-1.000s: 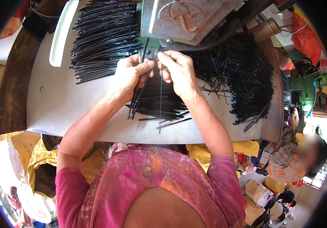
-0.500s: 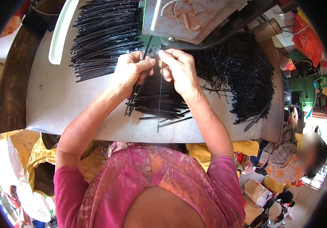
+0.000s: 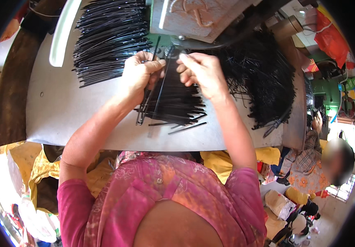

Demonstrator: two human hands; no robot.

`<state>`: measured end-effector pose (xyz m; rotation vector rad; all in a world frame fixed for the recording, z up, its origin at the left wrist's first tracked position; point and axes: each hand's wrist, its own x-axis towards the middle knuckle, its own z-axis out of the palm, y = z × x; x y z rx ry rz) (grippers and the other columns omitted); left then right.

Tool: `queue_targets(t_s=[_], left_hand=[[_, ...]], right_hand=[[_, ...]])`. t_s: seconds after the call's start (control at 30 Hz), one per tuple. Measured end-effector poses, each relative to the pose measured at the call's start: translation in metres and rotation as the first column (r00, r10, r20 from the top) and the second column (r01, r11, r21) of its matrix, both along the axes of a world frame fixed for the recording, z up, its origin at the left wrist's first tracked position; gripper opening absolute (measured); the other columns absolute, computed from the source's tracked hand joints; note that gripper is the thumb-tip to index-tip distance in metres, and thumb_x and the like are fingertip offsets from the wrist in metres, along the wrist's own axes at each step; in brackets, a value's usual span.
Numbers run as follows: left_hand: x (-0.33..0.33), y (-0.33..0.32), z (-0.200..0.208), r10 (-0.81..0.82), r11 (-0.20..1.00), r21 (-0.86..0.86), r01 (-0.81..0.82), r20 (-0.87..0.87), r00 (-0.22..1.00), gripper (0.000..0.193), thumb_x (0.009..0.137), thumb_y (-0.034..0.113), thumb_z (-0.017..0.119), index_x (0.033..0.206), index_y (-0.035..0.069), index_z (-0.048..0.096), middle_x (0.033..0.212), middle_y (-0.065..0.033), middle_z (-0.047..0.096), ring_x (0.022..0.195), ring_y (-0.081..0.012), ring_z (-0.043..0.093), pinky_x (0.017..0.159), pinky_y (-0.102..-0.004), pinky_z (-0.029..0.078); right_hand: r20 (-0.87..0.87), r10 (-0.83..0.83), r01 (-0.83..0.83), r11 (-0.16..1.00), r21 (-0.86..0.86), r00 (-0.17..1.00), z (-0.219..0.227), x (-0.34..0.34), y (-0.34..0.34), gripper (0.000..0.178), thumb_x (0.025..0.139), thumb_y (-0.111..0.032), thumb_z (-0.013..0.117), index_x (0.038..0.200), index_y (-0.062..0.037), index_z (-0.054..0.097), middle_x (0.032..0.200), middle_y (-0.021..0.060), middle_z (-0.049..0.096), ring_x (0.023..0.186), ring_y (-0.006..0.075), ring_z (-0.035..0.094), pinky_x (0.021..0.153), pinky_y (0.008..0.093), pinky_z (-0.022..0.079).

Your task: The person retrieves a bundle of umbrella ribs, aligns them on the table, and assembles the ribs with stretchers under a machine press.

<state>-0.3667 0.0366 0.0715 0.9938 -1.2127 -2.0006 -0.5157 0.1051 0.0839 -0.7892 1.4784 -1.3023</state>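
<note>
My left hand (image 3: 138, 74) grips a few thin black rods (image 3: 157, 88) that stand up between its fingers and slant down toward the table. My right hand (image 3: 200, 72) pinches the upper end of a rod right beside it, under the grey metal machine head (image 3: 194, 18). Below both hands lies a small pile of black rods (image 3: 177, 105) on the grey table (image 3: 62, 115). A neat fan of black rods (image 3: 107, 37) lies at the upper left. A tangled heap of black rods (image 3: 264, 78) fills the right side.
A white tube lamp (image 3: 62, 35) runs along the table's left part. A dark wooden bench edge (image 3: 8, 90) borders the left. Yellow cloth (image 3: 33, 164) lies under the table. Another person (image 3: 330, 160) sits at the lower right, near a green machine (image 3: 330, 88).
Both hands have stayed at the machine head, shifting slightly upward. The rods in my left hand have tilted more upright.
</note>
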Motion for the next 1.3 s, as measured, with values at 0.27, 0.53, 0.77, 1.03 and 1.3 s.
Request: queue_targets(t_s=[0.27,0.53,0.77,1.03,1.3], left_hand=[[0.012,-0.01,0.01,-0.04,0.995,-0.093,0.045,0.054,0.998,0.01,0.078,0.01,0.058,0.074,0.007,0.049,0.059,-0.0013,0.052,0.037,-0.0029,0.034,0.034,-0.016,0.024],[0.112,-0.043,0.051,-0.1,0.81,-0.278,0.516,0.802,0.589,0.019,0.076,0.015,0.057,0.089,0.001,0.051,0.068,-0.0069,0.056,0.049,-0.01,0.049,0.043,-0.0208,0.036],[0.104,-0.007,0.039,0.355,0.401,-0.757,0.516,0.648,0.674,0.024,0.074,0.005,0.059,0.098,0.004,0.055,0.096,-0.0083,0.054,0.082,-0.0215,0.056,0.066,-0.0307,0.046],[0.018,-0.011,-0.017,0.272,-0.119,-0.83,0.544,0.5,0.822,0.008,0.069,-0.001,0.055,0.075,0.002,0.051,0.074,-0.0082,0.046,0.071,-0.0256,0.045,0.064,-0.0333,0.04],[0.017,-0.01,-0.013,0.192,-0.032,-0.888,0.458,0.445,0.875,0.01,0.073,0.001,0.053,0.082,0.002,0.049,0.078,-0.0106,0.048,0.072,-0.0276,0.047,0.065,-0.0342,0.041]], right_hand=[[-0.644,0.077,0.024,0.989,0.147,0.761,0.019,-0.05,0.061,0.013,0.078,-0.009,0.055,0.083,0.003,0.059,0.064,0.0042,0.057,0.047,0.0067,0.051,0.042,0.0201,0.039],[-0.943,0.263,-0.101,0.964,0.247,0.202,0.001,-0.042,0.062,0.013,0.078,-0.013,0.053,0.082,-0.001,0.057,0.081,0.0151,0.058,0.077,0.0326,0.056,0.066,0.0384,0.044],[-0.955,0.295,-0.113,0.948,0.296,-0.034,-0.005,-0.043,0.054,0.012,0.073,-0.005,0.05,0.082,0.0017,0.053,0.079,0.0167,0.058,0.074,0.0353,0.057,0.066,0.043,0.046],[-0.907,0.414,-0.15,0.895,0.421,-0.076,0.028,-0.04,0.064,0.013,0.072,-0.007,0.047,0.078,0.0024,0.051,0.075,0.0198,0.057,0.066,0.037,0.055,0.061,0.0421,0.044],[-0.289,0.178,-0.183,0.983,0.008,0.941,0.014,-0.031,0.039,0.012,0.079,-0.008,0.053,0.084,0.0028,0.052,0.071,0.0111,0.058,0.061,0.0168,0.06,0.054,0.0278,0.048]])
